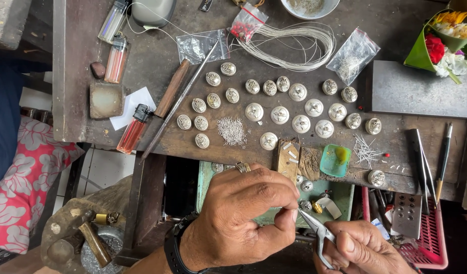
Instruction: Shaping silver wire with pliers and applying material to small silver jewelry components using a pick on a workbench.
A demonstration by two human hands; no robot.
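Both hands met over the green tray [208,177]: the left hand [243,213] pinched something too small to tell, while the right hand [365,248] gripped pliers [317,231], long axis angled up-left toward the left fingertips.

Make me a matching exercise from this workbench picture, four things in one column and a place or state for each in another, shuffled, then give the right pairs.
Things:
1. pliers
2. coil of wire
3. orange lighter
4. ring

Places or states:
A. worn on the left hand
B. lying at the bench's near left edge, beside a white paper
C. held in the right hand
D. lying at the far side of the bench, between two plastic bags

Pairs: 1-C, 2-D, 3-B, 4-A
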